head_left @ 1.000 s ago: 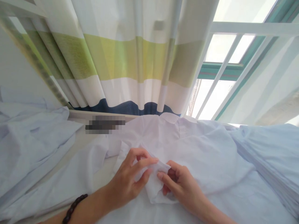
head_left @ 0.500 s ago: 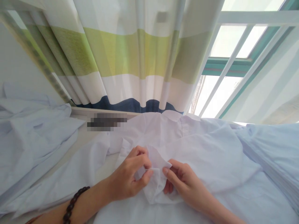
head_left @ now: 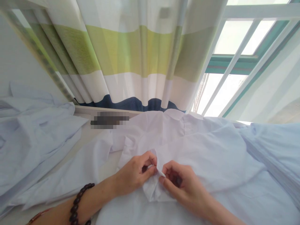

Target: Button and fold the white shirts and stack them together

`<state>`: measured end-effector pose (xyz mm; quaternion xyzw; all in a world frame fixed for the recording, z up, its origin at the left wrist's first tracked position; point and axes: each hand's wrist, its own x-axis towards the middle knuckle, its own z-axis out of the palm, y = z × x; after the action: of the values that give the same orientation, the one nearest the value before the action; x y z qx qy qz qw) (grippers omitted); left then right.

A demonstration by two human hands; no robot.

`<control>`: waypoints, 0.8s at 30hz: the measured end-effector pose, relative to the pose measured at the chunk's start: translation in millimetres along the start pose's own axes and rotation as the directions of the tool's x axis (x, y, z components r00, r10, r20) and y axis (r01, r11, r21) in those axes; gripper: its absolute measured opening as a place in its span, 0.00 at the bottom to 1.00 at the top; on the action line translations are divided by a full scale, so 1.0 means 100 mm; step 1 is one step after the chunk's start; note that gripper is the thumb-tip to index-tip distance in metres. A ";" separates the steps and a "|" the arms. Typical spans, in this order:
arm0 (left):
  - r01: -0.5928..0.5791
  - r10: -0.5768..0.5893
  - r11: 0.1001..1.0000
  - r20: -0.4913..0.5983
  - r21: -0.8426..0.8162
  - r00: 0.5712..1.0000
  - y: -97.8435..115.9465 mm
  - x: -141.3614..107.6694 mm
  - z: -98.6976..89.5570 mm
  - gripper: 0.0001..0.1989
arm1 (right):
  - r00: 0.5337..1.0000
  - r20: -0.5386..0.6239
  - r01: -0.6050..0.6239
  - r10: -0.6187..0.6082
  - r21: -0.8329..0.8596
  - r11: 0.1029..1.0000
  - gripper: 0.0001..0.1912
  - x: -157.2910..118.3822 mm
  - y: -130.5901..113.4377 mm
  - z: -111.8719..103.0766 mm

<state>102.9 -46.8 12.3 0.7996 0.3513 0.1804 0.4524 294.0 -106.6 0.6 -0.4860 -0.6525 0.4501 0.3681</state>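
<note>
Item: one white shirt [head_left: 201, 153], lying spread over a pale surface [head_left: 85, 134]; it is serving here as landmark, its collar pointing toward the curtain [head_left: 126, 50].

Item: folded flap of white cloth [head_left: 150, 190], resting on the middle of the shirt; whether it is forming part of a sleeve is not certain.

Item: left hand [head_left: 136, 172], working above the left-centre of the shirt; its fingers [head_left: 149, 156] are pinching the flap's upper edge against the thumb, seemingly steadying the fold.

Item: right hand [head_left: 187, 181], facing it over the shirt's centre; its fingers [head_left: 172, 165] are curling, thumb and forefinger pinching the flap's pointed corner, probably keeping the edge drawn out between both hands.

Item: beaded bracelet [head_left: 77, 200], circling the left wrist, left of the shirt's near part.

Item: heap of white clothes [head_left: 30, 134], lying well left of the shirt, perhaps leaving room for spreading it.

Item: pale folded cloth [head_left: 281, 143], lying beside the shirt's right edge.

Item: dark object [head_left: 109, 120], pixelated beyond identifying, sitting just left of the shirt's collar end.

Item: white railing [head_left: 260, 12], standing beyond the shirt, far right.
</note>
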 end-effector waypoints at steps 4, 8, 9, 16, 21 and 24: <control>-0.031 0.038 0.986 0.040 -0.166 0.998 0.01 -0.01 -0.05 0.07 | 0.999 0.015 -0.037 0.037 -0.023 0.999 0.07 0.01 -0.02 0.01; -0.178 0.188 0.976 0.073 -0.122 0.980 0.01 -0.04 -0.11 0.08 | 0.998 0.016 -0.066 0.066 -0.013 0.998 0.07 0.03 -0.05 -0.01; -0.190 0.196 0.979 0.070 -0.079 0.978 0.00 -0.04 -0.11 0.09 | 0.998 0.013 -0.059 0.059 -0.017 0.998 0.07 0.03 -0.05 -0.01; -0.260 0.257 0.965 0.090 0.025 0.962 0.01 -0.01 -0.10 0.03 | 0.996 -0.057 0.068 -0.076 -0.132 0.989 0.07 0.02 0.02 0.04; -0.105 0.104 0.994 0.074 0.006 0.992 -0.02 0.01 -0.10 0.09 | 0.993 -0.114 -0.035 0.033 -0.017 0.999 0.07 0.02 0.02 0.01; -0.062 0.064 0.997 0.053 -0.036 0.997 -0.05 0.03 -0.09 0.08 | 0.993 -0.052 -0.101 0.105 0.061 0.993 0.07 0.02 -0.01 -0.05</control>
<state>97.5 -37.9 12.4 0.8069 0.3103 0.1787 0.4697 297.3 -103.4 3.0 -0.5202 -0.6028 0.4738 0.3761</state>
